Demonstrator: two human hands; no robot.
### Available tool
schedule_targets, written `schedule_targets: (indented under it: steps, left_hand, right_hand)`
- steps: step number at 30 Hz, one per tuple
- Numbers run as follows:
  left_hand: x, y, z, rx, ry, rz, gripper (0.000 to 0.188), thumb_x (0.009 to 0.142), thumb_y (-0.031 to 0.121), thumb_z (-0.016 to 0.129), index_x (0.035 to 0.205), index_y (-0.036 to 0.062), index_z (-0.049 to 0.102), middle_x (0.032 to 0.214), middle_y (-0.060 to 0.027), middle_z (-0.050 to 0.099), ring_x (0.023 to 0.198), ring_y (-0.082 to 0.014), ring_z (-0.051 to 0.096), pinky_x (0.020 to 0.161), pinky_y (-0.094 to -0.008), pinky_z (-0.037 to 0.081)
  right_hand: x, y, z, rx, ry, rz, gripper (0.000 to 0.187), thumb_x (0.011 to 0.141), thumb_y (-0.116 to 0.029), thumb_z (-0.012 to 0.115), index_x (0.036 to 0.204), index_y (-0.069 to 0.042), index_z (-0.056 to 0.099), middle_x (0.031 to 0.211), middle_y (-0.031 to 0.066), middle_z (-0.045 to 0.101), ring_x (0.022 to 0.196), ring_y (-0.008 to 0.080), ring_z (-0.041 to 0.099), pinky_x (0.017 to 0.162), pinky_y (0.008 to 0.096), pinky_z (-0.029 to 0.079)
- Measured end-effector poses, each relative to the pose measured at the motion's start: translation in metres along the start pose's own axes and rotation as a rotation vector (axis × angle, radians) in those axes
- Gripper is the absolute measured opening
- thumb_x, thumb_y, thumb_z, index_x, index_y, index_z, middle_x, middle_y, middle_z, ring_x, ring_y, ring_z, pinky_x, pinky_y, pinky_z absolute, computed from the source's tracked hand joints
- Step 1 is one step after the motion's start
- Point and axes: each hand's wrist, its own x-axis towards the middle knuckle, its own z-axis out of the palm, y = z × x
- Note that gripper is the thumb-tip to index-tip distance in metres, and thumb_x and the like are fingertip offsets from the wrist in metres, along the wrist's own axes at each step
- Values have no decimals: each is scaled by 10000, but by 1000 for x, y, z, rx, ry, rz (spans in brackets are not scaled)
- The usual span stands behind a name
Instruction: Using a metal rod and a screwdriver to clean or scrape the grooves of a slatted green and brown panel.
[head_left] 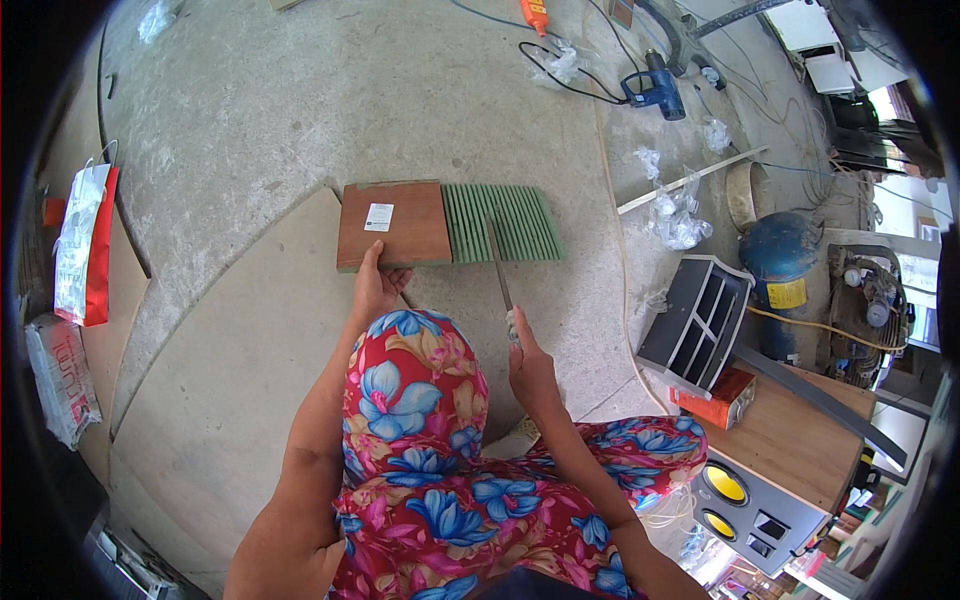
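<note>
Left hand (pixel 376 285): closed on the lower edge of a reddish-brown panel (pixel 415 232), thumb on top, fingers at the edge; panel lies at centre frame, slightly above the middle, bearing a white label (pixel 378 217). Green slats (pixel 535 222) adjoin its right side; whether joined, cannot tell. Right hand (pixel 532 372), right of centre: closed around the lower end of a long thin tool (pixel 502 270), upper part over the slats. Blue heat gun (pixel 660 95): floor, upper right.
</note>
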Motion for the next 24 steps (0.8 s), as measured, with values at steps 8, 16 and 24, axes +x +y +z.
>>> schedule_targets:
  steps: [8, 16, 24]
  left_hand:
    - [2, -4, 3, 4, -2, -13, 357, 844, 386, 609, 1064, 118, 523, 927, -43, 607, 806, -177, 593, 738, -337, 484]
    - [0, -2, 1, 5, -12, 2, 353, 857, 382, 596, 1074, 114, 517, 932, -43, 607, 809, -178, 593, 748, -340, 489]
    - [3, 5, -12, 14, -35, -27, 367, 852, 395, 601, 1081, 121, 516, 956, -46, 605, 820, -178, 590, 760, -346, 482]
  right_hand:
    - [22, -6, 3, -22, 17, -64, 583, 892, -87, 434, 1441, -151, 248, 1193, 280, 532, 985, 460, 558, 814, 462, 464]
    - [5, -1, 6, -14, 31, -13, 595, 894, -81, 443, 1445, -176, 239, 1096, 286, 576, 929, 465, 574, 743, 472, 469]
    - [7, -4, 14, -28, 12, -47, 597, 889, -86, 433, 1445, -176, 237, 1075, 296, 580, 948, 470, 563, 767, 481, 462]
